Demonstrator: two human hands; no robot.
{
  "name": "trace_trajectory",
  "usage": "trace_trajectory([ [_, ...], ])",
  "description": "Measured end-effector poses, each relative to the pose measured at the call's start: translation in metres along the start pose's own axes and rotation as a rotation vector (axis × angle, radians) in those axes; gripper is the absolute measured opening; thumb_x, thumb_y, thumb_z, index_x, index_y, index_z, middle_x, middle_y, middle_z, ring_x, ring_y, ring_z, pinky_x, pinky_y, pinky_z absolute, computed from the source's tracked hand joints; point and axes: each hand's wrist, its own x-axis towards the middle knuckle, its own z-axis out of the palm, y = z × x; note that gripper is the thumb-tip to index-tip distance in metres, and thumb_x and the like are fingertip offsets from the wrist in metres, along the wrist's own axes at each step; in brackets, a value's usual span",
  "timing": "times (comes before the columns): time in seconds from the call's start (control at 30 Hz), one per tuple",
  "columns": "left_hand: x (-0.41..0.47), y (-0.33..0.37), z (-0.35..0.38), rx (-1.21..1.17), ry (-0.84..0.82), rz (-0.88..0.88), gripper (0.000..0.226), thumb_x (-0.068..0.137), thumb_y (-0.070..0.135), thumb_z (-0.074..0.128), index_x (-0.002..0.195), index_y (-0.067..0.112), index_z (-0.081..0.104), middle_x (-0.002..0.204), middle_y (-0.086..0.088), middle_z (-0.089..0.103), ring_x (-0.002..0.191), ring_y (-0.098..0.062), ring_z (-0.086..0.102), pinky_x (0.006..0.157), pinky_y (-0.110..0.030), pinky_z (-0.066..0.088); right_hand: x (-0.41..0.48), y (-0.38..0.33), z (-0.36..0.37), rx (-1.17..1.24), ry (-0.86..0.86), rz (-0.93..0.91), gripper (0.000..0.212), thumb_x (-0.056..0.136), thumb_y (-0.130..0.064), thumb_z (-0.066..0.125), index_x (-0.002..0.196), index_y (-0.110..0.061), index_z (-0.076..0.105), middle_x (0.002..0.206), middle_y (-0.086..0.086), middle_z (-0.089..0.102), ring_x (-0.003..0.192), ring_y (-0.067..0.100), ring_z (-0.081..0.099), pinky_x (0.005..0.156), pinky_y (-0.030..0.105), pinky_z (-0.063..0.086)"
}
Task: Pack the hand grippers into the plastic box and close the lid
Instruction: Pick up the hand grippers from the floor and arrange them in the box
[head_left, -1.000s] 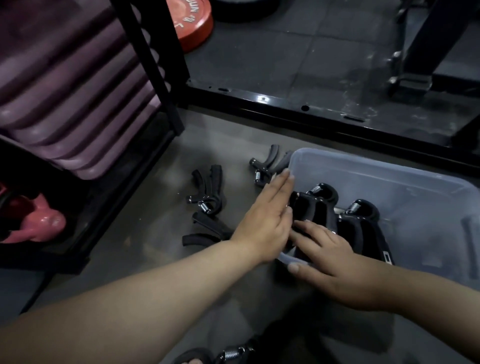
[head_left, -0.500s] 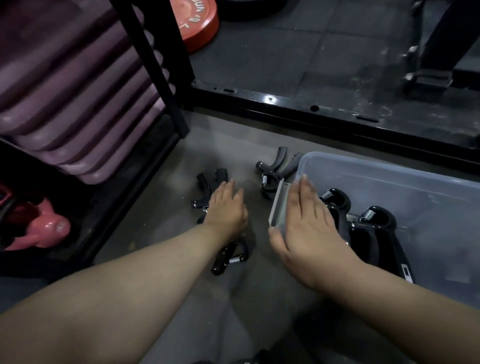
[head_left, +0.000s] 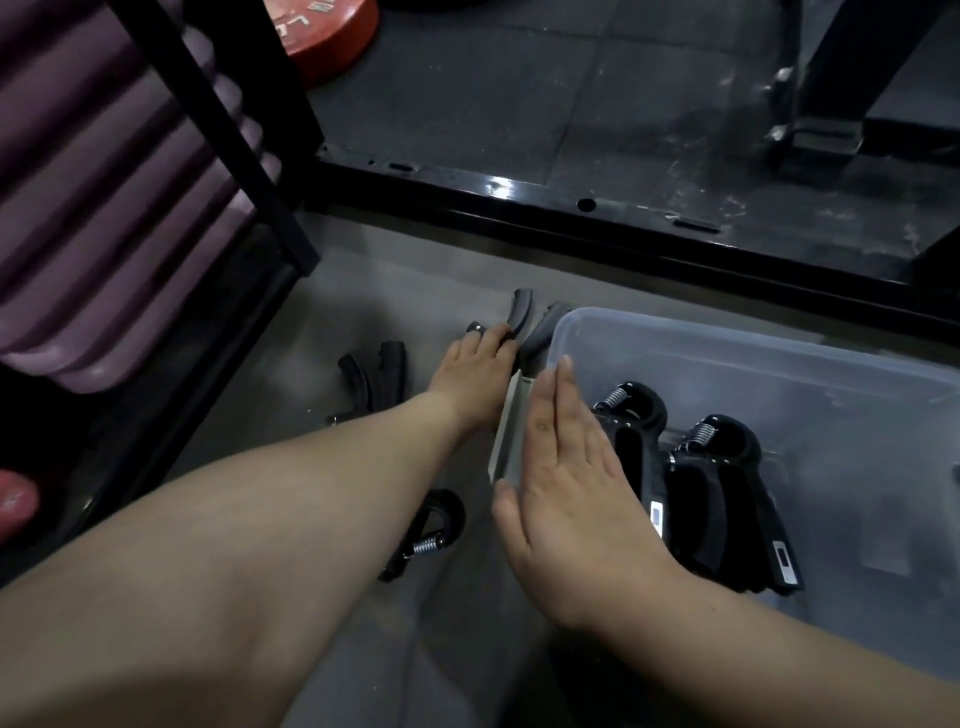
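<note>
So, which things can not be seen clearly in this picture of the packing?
- Head view: the left hand covers the middle of the hand gripper beside the plastic box, so its grasp is unclear.
- The left forearm hides part of the gripper with the spring.
- The right hand hides the box's near left wall.
- The right edge cuts off the box; no lid is visible.

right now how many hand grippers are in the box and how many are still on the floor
Hand grippers in the plastic box: 2, near gripper in box and far gripper in box
Hand grippers on the floor: 3, one under the left hand, one by the rack, one by the forearm
Total: 5 in view
</note>
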Motion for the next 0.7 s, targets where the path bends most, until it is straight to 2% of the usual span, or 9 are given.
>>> trace_trajectory([
  [0.1, -0.007, 0.003, 0.003, -0.033, 0.008, -0.083, 0.037, 0.088, 0.041, 0.05, 0.118, 0.02, 0.046, 0.145, -0.014, 0.022, 0.131, -0.036, 0.023, 0.106, -0.044, 0.023, 0.0, 0.0, 0.0, -0.007, -0.023, -0.002, 0.085, 0.1, -0.04, 0.028, 0.142, -0.005, -0.038, 0.145, 0.013, -0.051, 0.14, 0.018, -0.04, 0.115, 0.028, -0.019],
  [0.23, -0.025, -0.001, 0.005, 0.023, -0.018, -0.045, 0.04, 0.093, 0.044, 0.042, 0.122, 0.018, 0.048, 0.147, -0.011, 0.025, 0.138, -0.029, 0.019, 0.112, -0.054, 0.013, 0.0, 0.0, -0.001, 0.007, -0.019, -0.002, 0.085, 0.1, -0.039, 0.028, 0.143, -0.006, -0.037, 0.146, 0.013, -0.049, 0.141, 0.019, -0.038, 0.116, 0.028, -0.017],
  [0.3, -0.036, 0.0, -0.004, -0.031, -0.016, -0.058, 0.04, 0.094, 0.044, 0.04, 0.121, 0.015, 0.049, 0.136, -0.007, 0.043, 0.13, -0.025, 0.037, 0.111, -0.052, 0.018, -0.001, 0.001, 0.001, 0.02, 0.003, -0.012, 0.085, 0.099, -0.039, 0.029, 0.145, -0.007, -0.035, 0.149, 0.013, -0.046, 0.143, 0.019, -0.034, 0.116, 0.028, -0.015],
  [0.37, -0.049, 0.004, -0.02, -0.323, 0.063, -0.241, 0.033, 0.095, 0.04, 0.039, 0.106, 0.012, 0.052, 0.112, -0.012, 0.06, 0.107, -0.03, 0.055, 0.097, -0.043, 0.038, -0.002, 0.002, 0.002, 0.039, 0.014, -0.022, 0.085, 0.099, -0.039, 0.031, 0.146, -0.007, -0.032, 0.151, 0.012, -0.043, 0.145, 0.019, -0.03, 0.115, 0.027, -0.014],
  [0.43, -0.057, 0.006, -0.039, -0.78, 0.188, -0.518, 0.03, 0.093, 0.039, 0.042, 0.091, 0.011, 0.054, 0.097, -0.019, 0.066, 0.09, -0.035, 0.063, 0.078, -0.041, 0.052, -0.002, 0.003, 0.003, 0.055, 0.024, -0.037, 0.086, 0.098, -0.038, 0.032, 0.147, -0.007, -0.031, 0.152, 0.012, -0.042, 0.145, 0.019, -0.03, 0.113, 0.026, -0.015],
  [0.5, -0.063, 0.004, -0.06, -1.359, 0.218, -0.799, 0.027, 0.088, 0.033, 0.046, 0.09, 0.01, 0.06, 0.099, -0.02, 0.068, 0.088, -0.036, 0.068, 0.071, -0.048, 0.058, -0.002, 0.003, 0.004, 0.083, 0.013, -0.031, 0.086, 0.098, -0.037, 0.034, 0.148, -0.008, -0.03, 0.152, 0.01, -0.042, 0.144, 0.017, -0.031, 0.112, 0.024, -0.018],
  [0.53, -0.066, 0.0, -0.07, -1.608, 0.213, -0.875, 0.023, 0.087, 0.03, 0.049, 0.094, 0.011, 0.06, 0.101, -0.02, 0.068, 0.09, -0.037, 0.068, 0.071, -0.052, 0.058, -0.001, 0.003, 0.005, 0.102, 0.006, -0.025, 0.087, 0.097, -0.037, 0.035, 0.147, -0.009, -0.03, 0.152, 0.008, -0.043, 0.144, 0.017, -0.031, 0.112, 0.024, -0.018],
  [0.6, -0.075, -0.01, -0.088, -1.859, 0.206, -0.855, 0.021, 0.088, 0.026, 0.057, 0.102, 0.01, 0.059, 0.103, -0.019, 0.065, 0.09, -0.037, 0.067, 0.073, -0.054, 0.056, 0.0, 0.004, 0.006, 0.144, 0.016, -0.03, 0.088, 0.096, -0.037, 0.036, 0.148, -0.01, -0.031, 0.152, 0.005, -0.043, 0.145, 0.017, -0.029, 0.116, 0.028, -0.013],
  [0.7, -0.092, -0.015, -0.113, -1.977, 0.1, -0.6, 0.019, 0.09, 0.017, 0.06, 0.104, 0.005, 0.06, 0.108, -0.022, 0.066, 0.094, -0.034, 0.068, 0.075, -0.045, 0.057, 0.0, 0.006, 0.008, 0.183, 0.007, -0.035, 0.09, 0.097, -0.039, 0.039, 0.148, -0.013, -0.03, 0.152, 0.001, -0.044, 0.147, 0.018, -0.024, 0.112, 0.027, -0.009],
])
